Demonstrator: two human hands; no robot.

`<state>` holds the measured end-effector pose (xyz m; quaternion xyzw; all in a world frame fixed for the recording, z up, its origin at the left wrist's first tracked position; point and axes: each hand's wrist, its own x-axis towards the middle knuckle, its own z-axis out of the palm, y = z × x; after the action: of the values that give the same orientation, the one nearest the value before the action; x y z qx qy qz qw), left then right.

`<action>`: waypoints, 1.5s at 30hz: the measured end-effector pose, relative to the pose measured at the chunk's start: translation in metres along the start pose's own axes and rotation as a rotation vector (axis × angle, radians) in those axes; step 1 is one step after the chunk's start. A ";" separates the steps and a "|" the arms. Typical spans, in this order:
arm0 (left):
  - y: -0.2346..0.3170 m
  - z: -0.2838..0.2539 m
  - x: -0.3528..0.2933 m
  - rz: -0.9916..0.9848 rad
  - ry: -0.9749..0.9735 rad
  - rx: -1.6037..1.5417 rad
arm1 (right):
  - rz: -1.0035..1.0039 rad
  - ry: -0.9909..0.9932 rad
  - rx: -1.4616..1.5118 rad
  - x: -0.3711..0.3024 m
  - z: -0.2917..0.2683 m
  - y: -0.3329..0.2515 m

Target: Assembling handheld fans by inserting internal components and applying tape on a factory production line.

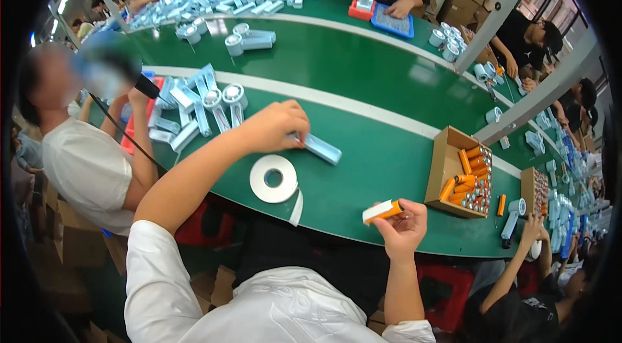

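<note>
My left hand [280,126] reaches over the green bench, fingers closed at the near-left end of a long light blue plastic housing [322,149]. The housing lies slanted, its hollow side showing. In my right hand [405,228], near the front edge, an orange cylindrical battery [387,211] is pinched between thumb and fingers. A white strip covers part of the battery's side. Between my arms a roll of white tape [262,182] lies flat, its loose end [297,208] hanging at the bench edge.
An open cardboard box [438,174] of orange batteries stands at the right. More light blue housings [188,104] lie at the left, beside a red bin [144,116]. Co-workers sit at both sides and across the bench. A metal post [538,90] rises at the right.
</note>
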<state>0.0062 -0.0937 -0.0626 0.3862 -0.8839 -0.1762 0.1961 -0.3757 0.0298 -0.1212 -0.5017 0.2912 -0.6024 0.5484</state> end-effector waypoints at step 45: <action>0.060 0.087 -0.009 0.312 0.266 0.040 | -0.267 -0.844 -1.653 0.061 0.066 -0.031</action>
<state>-0.0668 -0.0345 -0.1122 0.2682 -0.9027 -0.0736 0.3282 -0.3198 -0.0077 -0.0542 -0.9385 0.3439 -0.0304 0.0046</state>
